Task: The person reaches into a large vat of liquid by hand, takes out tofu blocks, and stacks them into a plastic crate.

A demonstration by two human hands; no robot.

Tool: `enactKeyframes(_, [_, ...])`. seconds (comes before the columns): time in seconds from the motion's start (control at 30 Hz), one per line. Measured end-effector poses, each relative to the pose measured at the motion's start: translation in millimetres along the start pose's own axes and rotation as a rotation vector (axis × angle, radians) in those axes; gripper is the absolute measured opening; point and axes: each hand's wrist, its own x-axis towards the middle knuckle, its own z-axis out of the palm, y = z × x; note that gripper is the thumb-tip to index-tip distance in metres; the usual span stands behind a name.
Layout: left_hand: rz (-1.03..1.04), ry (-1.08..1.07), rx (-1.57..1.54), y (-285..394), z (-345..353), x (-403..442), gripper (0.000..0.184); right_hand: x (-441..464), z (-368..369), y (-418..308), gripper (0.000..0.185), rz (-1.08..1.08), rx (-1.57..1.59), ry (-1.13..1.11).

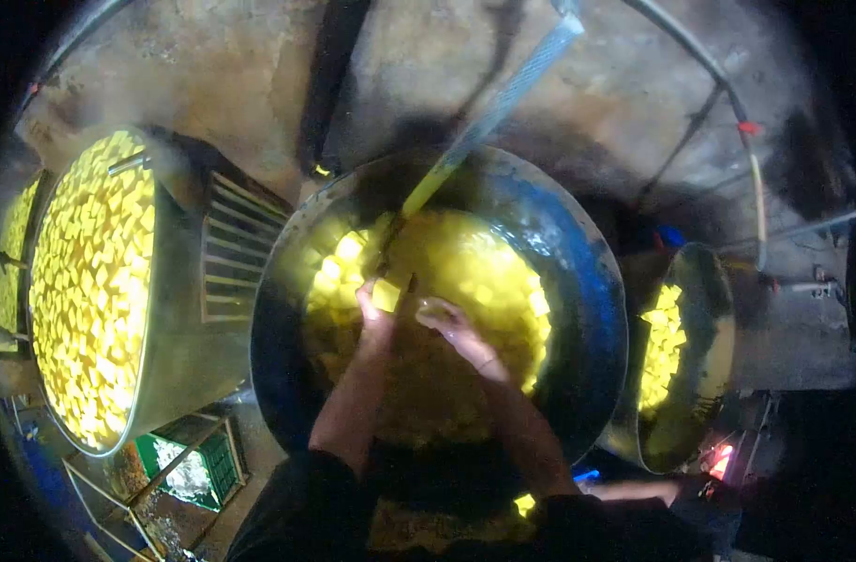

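Over a large round metal basin [587, 281] of cloudy water, my left hand [370, 311] grips a pale yellow block-shaped chunk [386, 295]. A short way to the right, my right hand [451, 328] has its fingers curled, and what it may hold is blurred. A small dark sliver [411, 283] shows between the hands; I cannot tell what it belongs to. Yellow chunks [521, 298] lie in the water along the basin's right side, with more chunks [339, 267] at its left.
At left stands a big metal tub [189, 309] heaped with yellow chunks. A smaller tilted bowl [699, 375] holds more at right. A pale pipe [503, 108] slants down into the basin. A green crate [226, 459] sits at lower left. Another person's arm [639, 490] shows at lower right.
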Motion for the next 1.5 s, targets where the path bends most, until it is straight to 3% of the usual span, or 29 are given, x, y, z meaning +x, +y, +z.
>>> enactKeyframes(0.03, [0.099,0.03,0.44,-4,3,-1,0.037,-11,3,-27,0.039,-0.04,0.033,-0.024])
enactKeyframes(0.07, [-0.035,0.051,0.166,4,18,-4,0.038,-22,7,-50,0.03,-0.181,0.005,-0.018])
enactKeyframes(0.1, [-0.173,0.07,-0.106,10,33,-7,0.039,-34,12,-69,0.03,-0.191,0.0,0.005])
enactKeyframes(0.17, [-0.208,0.009,-0.158,11,61,-13,0.041,-64,23,-103,0.029,-0.458,-0.192,0.129])
enactKeyframes(0.2, [-0.235,-0.032,-0.205,9,75,-18,0.043,-87,30,-130,0.033,-0.392,-0.485,0.226])
enactKeyframes(0.23, [-0.267,-0.075,-0.251,7,87,-24,0.046,-94,26,-130,0.033,-0.392,-0.482,0.262])
enactKeyframes(0.27, [-0.254,-0.355,-0.252,6,100,-31,0.047,-101,23,-130,0.033,-0.486,-0.669,0.281])
enactKeyframes(0.3, [-0.284,-0.385,-0.245,4,113,-44,0.047,-108,19,-128,0.033,-0.572,-0.859,0.303])
enactKeyframes(0.33, [-0.337,-0.388,-0.222,5,131,-62,0.048,-111,8,-117,0.047,-0.621,-1.045,0.416])
enactKeyframes(0.37, [-0.392,-0.393,-0.193,-1,145,-76,0.05,-127,6,-129,0.047,-0.611,-1.036,0.469])
enactKeyframes(0.43, [0.01,-0.638,0.149,-58,159,-85,0.052,-170,-3,-147,0.072,-0.377,-1.074,0.519])
enactKeyframes(0.5, [-0.282,-0.782,-0.187,-44,202,-125,0.054,-212,-20,-135,0.095,-0.269,-1.066,0.543])
enactKeyframes(0.53, [-0.615,-0.836,-0.456,-29,225,-147,0.056,-237,-34,-134,0.094,-0.303,-0.863,0.404])
enactKeyframes(0.6, [-1.013,-0.813,-0.657,-18,271,-202,0.063,-296,-48,-126,0.079,-0.389,-0.675,0.457])
enactKeyframes(0.63, [-1.082,-0.704,-0.557,-12,293,-236,0.068,-332,-49,-128,0.074,-0.416,-0.534,0.423])
enactKeyframes(0.7, [-1.081,-0.362,0.081,2,336,-307,0.073,-407,-32,-111,0.061,-0.4,-0.16,0.548])
enactKeyframes(0.8, [-1.217,-0.589,0.382,-7,340,-371,0.072,-496,9,-57,0.054,-0.344,0.221,0.858])
enactKeyframes(0.9, [-0.969,-0.73,0.434,-38,321,-381,0.065,-527,54,35,0.047,-0.182,0.783,1.09])
enactKeyframes(0.97, [-0.78,-0.813,0.461,-53,310,-374,0.066,-522,77,124,0.04,-0.215,1.22,1.189])
enactKeyframes(1.03, [-0.541,-0.94,0.605,-58,303,-350,0.056,-506,87,198,0.041,-0.046,1.212,1.373])
enactKeyframes(1.07, [-0.589,-0.858,0.512,-49,309,-344,0.05,-504,82,223,0.039,0.185,1.063,1.232])
enactKeyframes(1.13, [-0.587,-0.774,0.508,-34,321,-331,0.049,-468,91,337,0.034,0.372,0.546,1.25])
enactKeyframes(1.17, [-0.588,-0.69,0.494,-28,325,-323,0.048,-437,99,354,0.033,0.377,0.375,1.318])
enactKeyframes(1.27, [-0.459,-0.697,0.575,-13,328,-282,0.047,-408,107,362,0.036,0.768,-0.053,1.185])
enactKeyframes(1.4, [-0.282,-0.733,0.762,18,292,-202,0.045,-433,88,305,0.045,1.056,-0.116,0.753])
enactKeyframes(1.47, [-0.253,-0.884,0.971,22,242,-165,0.04,-454,58,242,0.05,1.086,-0.053,0.646])
enactKeyframes(1.5, [-0.19,-0.923,1.147,10,206,-160,0.038,-462,42,206,0.054,1.015,-0.024,0.702])
